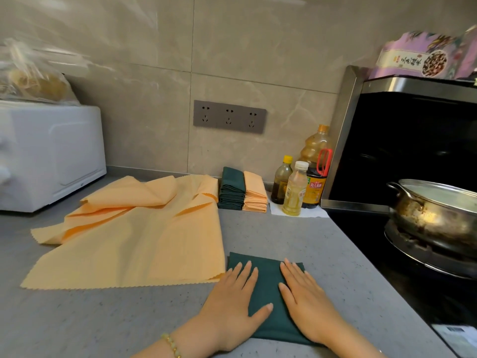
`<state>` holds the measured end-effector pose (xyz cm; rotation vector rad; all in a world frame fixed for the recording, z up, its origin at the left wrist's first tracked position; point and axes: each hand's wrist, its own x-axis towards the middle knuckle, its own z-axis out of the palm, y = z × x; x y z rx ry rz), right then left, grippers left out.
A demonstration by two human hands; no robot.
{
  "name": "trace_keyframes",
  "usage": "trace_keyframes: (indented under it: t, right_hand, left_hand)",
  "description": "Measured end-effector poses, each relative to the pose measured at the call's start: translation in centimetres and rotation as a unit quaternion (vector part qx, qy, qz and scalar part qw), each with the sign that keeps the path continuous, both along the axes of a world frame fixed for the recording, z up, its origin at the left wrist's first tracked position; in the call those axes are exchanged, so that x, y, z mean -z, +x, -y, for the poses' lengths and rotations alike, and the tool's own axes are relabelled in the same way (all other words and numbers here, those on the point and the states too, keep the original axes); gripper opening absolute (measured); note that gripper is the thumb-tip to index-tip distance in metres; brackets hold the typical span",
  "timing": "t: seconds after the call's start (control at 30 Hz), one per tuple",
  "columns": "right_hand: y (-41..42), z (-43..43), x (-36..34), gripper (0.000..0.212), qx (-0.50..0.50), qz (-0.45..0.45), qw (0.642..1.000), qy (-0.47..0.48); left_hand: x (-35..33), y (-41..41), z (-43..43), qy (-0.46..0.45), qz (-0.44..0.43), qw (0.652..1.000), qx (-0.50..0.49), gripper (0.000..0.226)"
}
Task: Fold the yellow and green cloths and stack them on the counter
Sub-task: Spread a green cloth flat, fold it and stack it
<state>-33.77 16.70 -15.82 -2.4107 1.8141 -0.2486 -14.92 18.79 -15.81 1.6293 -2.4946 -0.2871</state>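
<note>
Grip status: L grip [232, 303] and R grip [307, 303] are both wide, fingers straight, palms pressed flat on the folded green cloth [267, 288]. This cloth is a smooth dark-green rectangle at the near edge of the desk [103, 319], a grey speckled stone-look top. A bead bracelet [171, 344] sits on the L wrist.

Writing:
- Soy bottle [316, 174]: big amber plastic, orange cap, red handle; dark label w/ yellow Chinese characters, too small to read reliably.
- Purple bag [413, 58] on top of the hood: Chinese print beside a round grain photo.
- Small clear bottle [294, 192]: pale yellow liquid, white cap, label illegible.

Materials and shapes:
- Loose yellow cloth [144, 236]: thin, matte, zigzag-cut edges, rumpled toward the wall, flat at front; lies just L of the green cloth.
- Green stack [231, 189] and yellow stack [255, 192]: folded pieces, side by side and touching, by the wall.
- Socket panel [229, 116]: grey, 3 outlets, on beige tile.
- Metal pot [436, 210]: scorched, on the black stove at R.
- White appliance [49, 156]: boxy, at L.
</note>
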Motion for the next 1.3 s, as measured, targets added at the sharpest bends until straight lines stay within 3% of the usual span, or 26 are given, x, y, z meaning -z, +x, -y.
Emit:
trace_keyframes:
  t: [0.1, 0.2, 0.27, 0.3, 0.37, 0.4, 0.53, 0.7, 0.83, 0.87, 0.97, 1.1, 1.2, 1.3]
  right_hand:
    - [-1.0, -0.8, 0.1, 0.124, -0.006, 0.013, 1.000, -0.003]
    - [-2.2, -1.1, 0.0, 0.096, -0.029, 0.015, 0.999, 0.005]
    - [-2.9, -1.6, -0.4, 0.103, -0.047, 0.019, 0.999, -0.001]
    - [-3.1, -2.1, -0.6, 0.092, -0.057, 0.013, 0.998, -0.016]
    - [-3.5, -2.8, -1.2, 0.046, -0.087, 0.015, 0.995, -0.041]
    - [-3.8, -3.1, -1.4, 0.038, -0.103, 0.021, 0.992, -0.063]
    - [-4.9, -4.6, -1.8, 0.034, -0.130, 0.015, 0.987, -0.094]
    - [-5.4, -6.9, -2.9, 0.063, -0.150, -0.037, 0.985, -0.077]
    - [-5.3, -7.2, -2.7, 0.059, -0.148, -0.044, 0.984, -0.083]
    - [-5.3, -7.1, -2.7, 0.055, -0.142, -0.031, 0.986, -0.079]
    - [-5.8, -6.2, -2.4, 0.046, -0.098, 0.043, 0.993, -0.056]
    - [-5.3, -4.8, -2.6, 0.033, -0.021, 0.233, 0.971, -0.046]
    - [-4.3, -3.4, -2.5, 0.011, 0.069, 0.338, 0.937, -0.060]
    - [-3.8, -2.0, -2.3, 0.016, 0.146, 0.361, 0.920, -0.045]
  left_hand:
    - [-0.2, 0.9, -1.5, 0.006, -0.006, 1.000, 0.024, 0.081]
    - [-0.7, 1.8, -2.7, 0.019, -0.010, 0.999, 0.048, 0.090]
    - [-0.9, 2.5, -3.3, 0.015, -0.005, 0.997, 0.074, 0.098]
    - [-1.0, 2.7, -3.8, 0.012, 0.004, 0.996, 0.086, 0.098]
    - [-1.1, 3.0, -4.1, -0.011, 0.028, 0.994, 0.100, 0.094]
    - [-1.4, 3.1, -4.2, -0.030, 0.042, 0.993, 0.105, 0.091]
    - [-2.2, 4.0, -3.6, -0.176, 0.083, 0.969, 0.150, 0.088]
    - [-0.9, 4.7, -2.0, -0.282, 0.113, 0.933, 0.193, 0.077]
    - [-0.6, 5.5, -1.3, -0.338, 0.112, 0.909, 0.218, 0.036]
    - [-0.6, 5.6, -1.2, -0.343, 0.098, 0.908, 0.220, 0.036]
    - [-0.9, 5.8, -1.2, -0.303, 0.035, 0.938, 0.167, 0.036]
    - [-1.6, 5.2, -1.5, -0.201, -0.113, 0.973, 0.010, 0.021]
    - [-1.8, 4.2, -1.0, -0.127, -0.232, 0.962, -0.070, 0.033]
    - [-2.3, 3.4, 0.0, -0.084, -0.225, 0.962, -0.133, 0.044]
